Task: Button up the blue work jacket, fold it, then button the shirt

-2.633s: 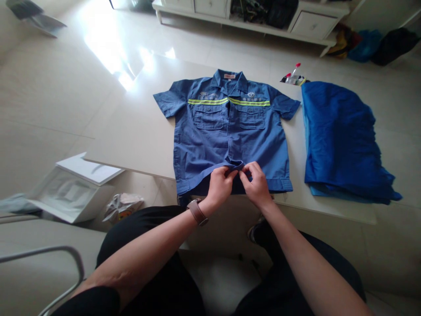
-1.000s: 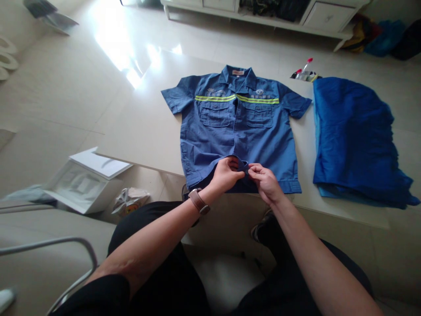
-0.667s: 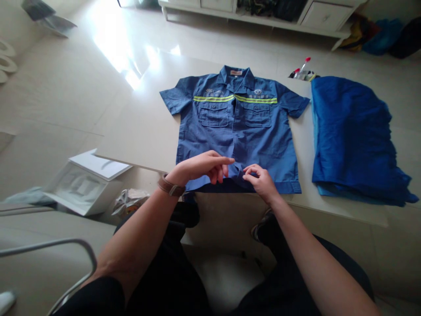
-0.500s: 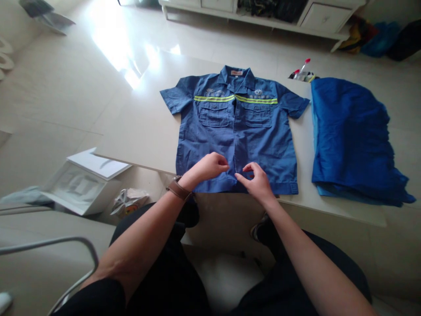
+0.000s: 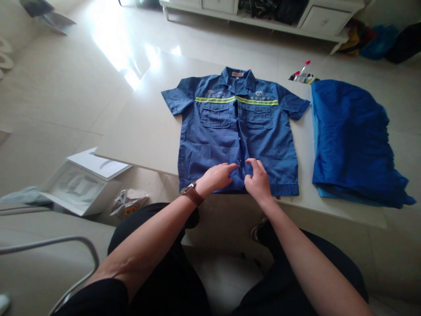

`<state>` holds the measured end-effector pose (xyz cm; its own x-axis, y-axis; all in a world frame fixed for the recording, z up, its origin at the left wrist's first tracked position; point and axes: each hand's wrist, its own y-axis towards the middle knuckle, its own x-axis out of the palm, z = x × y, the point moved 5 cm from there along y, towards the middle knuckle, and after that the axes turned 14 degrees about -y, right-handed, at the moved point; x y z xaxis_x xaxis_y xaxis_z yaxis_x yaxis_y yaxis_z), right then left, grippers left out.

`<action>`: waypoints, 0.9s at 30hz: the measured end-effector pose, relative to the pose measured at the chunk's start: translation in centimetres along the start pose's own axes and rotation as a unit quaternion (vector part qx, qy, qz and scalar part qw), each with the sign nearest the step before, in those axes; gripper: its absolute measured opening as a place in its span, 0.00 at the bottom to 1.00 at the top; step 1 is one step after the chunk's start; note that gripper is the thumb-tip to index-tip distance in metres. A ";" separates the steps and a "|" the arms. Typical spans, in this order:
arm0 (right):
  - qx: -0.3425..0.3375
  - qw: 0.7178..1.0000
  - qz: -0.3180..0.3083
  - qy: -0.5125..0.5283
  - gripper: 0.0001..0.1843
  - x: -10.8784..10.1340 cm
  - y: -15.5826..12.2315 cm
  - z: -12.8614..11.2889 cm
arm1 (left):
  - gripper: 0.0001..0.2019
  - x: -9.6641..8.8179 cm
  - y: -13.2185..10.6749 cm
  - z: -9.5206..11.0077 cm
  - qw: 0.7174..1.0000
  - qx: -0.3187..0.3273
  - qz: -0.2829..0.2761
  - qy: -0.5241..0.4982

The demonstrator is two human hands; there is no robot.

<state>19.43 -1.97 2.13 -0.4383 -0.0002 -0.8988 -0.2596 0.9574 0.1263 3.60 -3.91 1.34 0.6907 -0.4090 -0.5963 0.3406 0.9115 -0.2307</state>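
A blue short-sleeved work shirt [image 5: 213, 147] lies face up, its collar pointing away from me. It has a yellow reflective stripe across the chest and two flap pockets. My left hand [image 5: 219, 177] is at the lower front opening, its fingers closing on the left front edge; the fingertips are partly hidden. Just right of it, my right hand [image 5: 258, 181] pinches the other front edge near the hem, with index finger and thumb bent. Between the hands, the front opening gapes a little. A brown-strapped watch [image 5: 194, 193] is on my left wrist.
The shirt rests on a pale low table [image 5: 141, 127]. Folded blue cloth [image 5: 348, 140] lies at its right end, with red-capped bottles [image 5: 303, 72] behind. An open white box [image 5: 83, 186] and a crumpled packet [image 5: 128, 202] are at lower left. A white cabinet [image 5: 324, 19] stands beyond.
My left hand has moved right towards the front edge, and my right hand has closed from a spread pose. The shirt's front opening has parted slightly.
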 end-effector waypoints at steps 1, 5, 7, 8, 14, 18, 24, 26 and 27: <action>-0.003 1.000 0.004 0.003 0.30 -0.1 0.0 0.1 | 0.32 0.1 0.0 0.3 1.000 0.014 0.008 0.022; -0.016 1.000 -0.001 0.019 0.29 0.2 0.0 0.5 | 0.29 0.4 -0.6 1.4 0.993 0.024 0.024 0.113; -0.018 0.999 -0.020 0.017 0.27 0.5 -0.2 0.6 | 0.24 0.6 -0.8 1.7 0.991 0.031 0.021 0.130; -0.017 0.999 -0.031 0.014 0.26 0.6 -0.2 0.5 | 0.22 0.7 -0.8 1.8 0.991 0.035 0.018 0.131; -0.037 0.997 -0.065 0.011 0.22 0.8 -0.6 0.1 | 0.22 1.7 -0.5 0.9 0.994 0.029 -0.003 0.107; -0.071 0.994 -0.083 -0.004 0.23 1.6 -0.8 0.2 | 0.21 1.5 -0.7 1.0 0.994 0.036 0.000 0.103; -0.103 0.987 -0.121 -0.036 0.27 2.9 -1.3 0.7 | 0.11 -0.5 -3.1 4.8 0.991 0.024 -0.026 0.128; -0.104 0.983 -0.142 -0.057 0.29 3.2 -1.4 0.7 | 0.11 -0.8 -5.1 7.6 0.991 0.033 -0.018 0.132; -0.104 0.981 -0.151 -0.067 0.30 3.3 -1.5 0.7 | 0.11 -0.9 -6.4 9.2 0.992 0.045 -0.011 0.121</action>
<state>19.02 -3.24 -1.33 -0.2011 -0.2242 -0.9536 -0.5371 0.8393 -0.0841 6.69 -9.77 10.40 0.5127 -0.3969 -0.7613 0.4180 0.8899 -0.1824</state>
